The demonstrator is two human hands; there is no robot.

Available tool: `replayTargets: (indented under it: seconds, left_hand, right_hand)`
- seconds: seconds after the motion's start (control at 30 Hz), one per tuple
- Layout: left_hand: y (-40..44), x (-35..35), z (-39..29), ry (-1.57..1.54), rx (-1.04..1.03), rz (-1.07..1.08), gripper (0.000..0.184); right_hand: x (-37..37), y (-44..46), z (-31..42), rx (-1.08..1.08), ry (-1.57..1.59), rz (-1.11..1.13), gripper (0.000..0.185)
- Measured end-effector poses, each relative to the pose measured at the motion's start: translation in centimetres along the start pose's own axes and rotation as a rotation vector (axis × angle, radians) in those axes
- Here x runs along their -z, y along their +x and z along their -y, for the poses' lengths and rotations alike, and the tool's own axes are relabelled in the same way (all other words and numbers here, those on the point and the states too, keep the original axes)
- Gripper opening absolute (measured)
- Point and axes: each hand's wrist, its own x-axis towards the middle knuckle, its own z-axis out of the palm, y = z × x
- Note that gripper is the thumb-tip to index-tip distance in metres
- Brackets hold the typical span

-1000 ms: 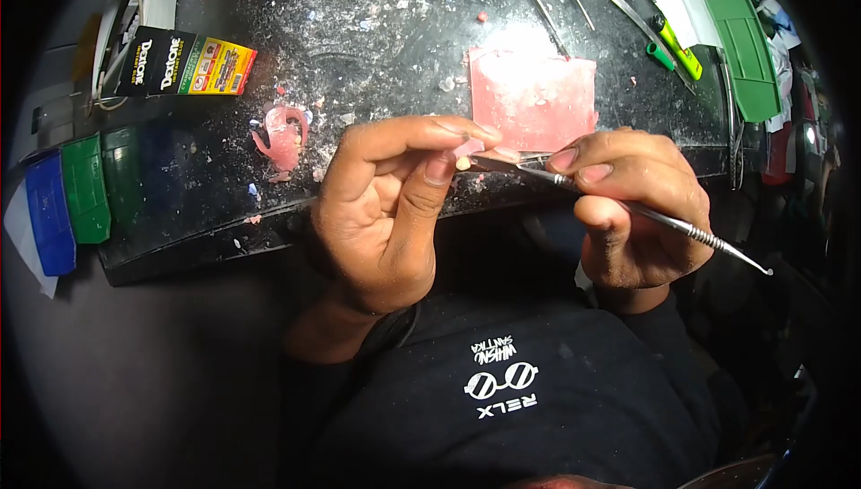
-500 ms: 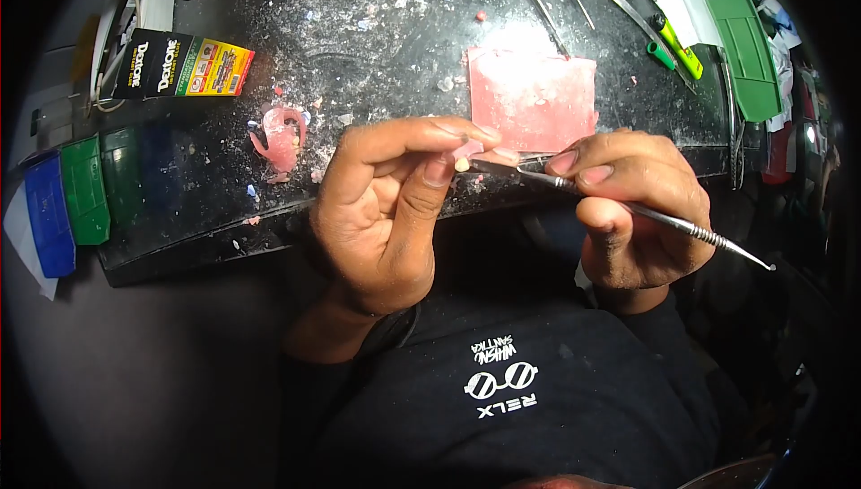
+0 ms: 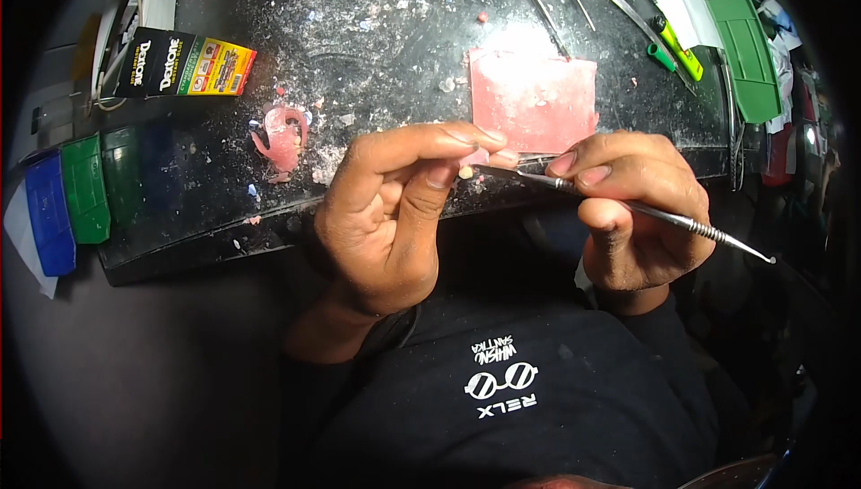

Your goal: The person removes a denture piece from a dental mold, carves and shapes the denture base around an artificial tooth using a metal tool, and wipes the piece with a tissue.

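Observation:
Between the thumb and fingers of my left hand (image 3: 386, 220) is pinched a small pink wax piece (image 3: 475, 158) with a pale tooth (image 3: 465, 172) at its lower edge. My right hand (image 3: 641, 207) grips a double-ended metal wax carver (image 3: 668, 217) like a pen. The carver's left end reaches the wax piece; whether it touches cannot be made out. Its other, small curved end points out to the lower right. Behind both hands a pink wax sheet (image 3: 534, 99) lies on the dark worktable (image 3: 386, 68).
Left of my hands lies a curved pink wax piece (image 3: 283, 139) among crumbs. A Dextone box (image 3: 184, 63) stands further left, above blue and green bins (image 3: 67, 198). Toward the right are a green marker (image 3: 679, 48), a metal knife (image 3: 628, 9) and a green tray (image 3: 746, 57).
My left hand has shifted slightly right and turned the wax piece, so the tooth shows less. The carver's left end sits closer against the piece. My right hand has barely moved.

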Motion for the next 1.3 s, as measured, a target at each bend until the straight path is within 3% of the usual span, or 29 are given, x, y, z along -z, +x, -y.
replayTargets:
  seconds: [0.87,1.3]
  left_hand:
    - [0.06,-0.10,-0.59,0.162,0.025,0.009,0.016]
    - [-0.02,-0.08,-0.60,0.058,0.070,0.005,0.016]
  right_hand:
    - [0.08,0.01,-0.08,-0.057,0.104,0.047,0.029]
    - [0.24,-0.36,-0.01,-0.070,0.107,0.010,0.027]
